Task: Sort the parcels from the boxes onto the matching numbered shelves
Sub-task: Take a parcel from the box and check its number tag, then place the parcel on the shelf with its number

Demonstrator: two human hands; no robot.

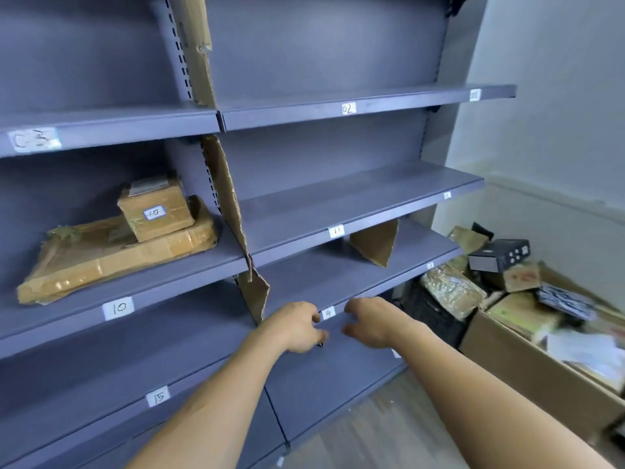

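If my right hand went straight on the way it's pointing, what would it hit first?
Most likely the front edge of shelf 14, near its label; the right hand looks close, though depth is unclear.

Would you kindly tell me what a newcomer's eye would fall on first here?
The left hand and right hand reach toward the front edge of the shelf tagged 14, mid-frame. On the shelf tagged 10, at left, a small box marked 10 sits on a flat brown parcel. Low at right, an open cardboard box holds mixed parcels.
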